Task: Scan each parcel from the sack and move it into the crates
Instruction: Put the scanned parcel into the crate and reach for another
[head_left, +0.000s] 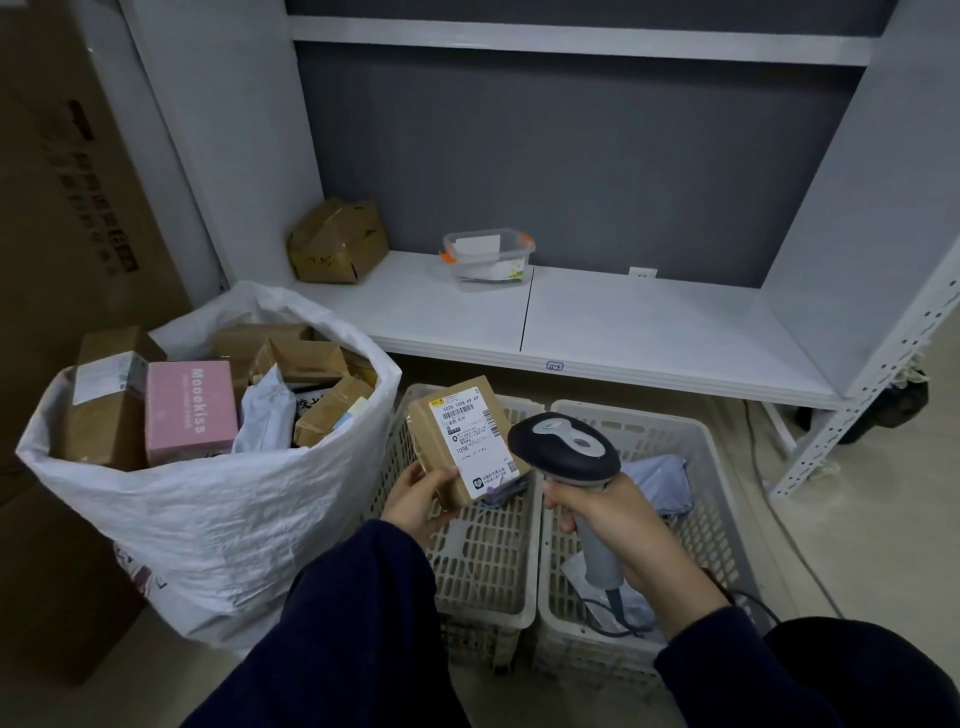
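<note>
My left hand grips a small brown cardboard parcel by its lower corner, its white shipping label facing up, above the left crate. My right hand holds a dark handheld scanner by its grey handle, its head just right of the parcel. The white woven sack at left is full of several parcels, among them a pink box. The right crate contains a bluish soft parcel and the scanner's cable.
A white shelf unit stands behind the crates, with a crumpled brown box and a clear plastic container on its lowest board. Large cardboard cartons stand at the left. A cable runs over the floor at right.
</note>
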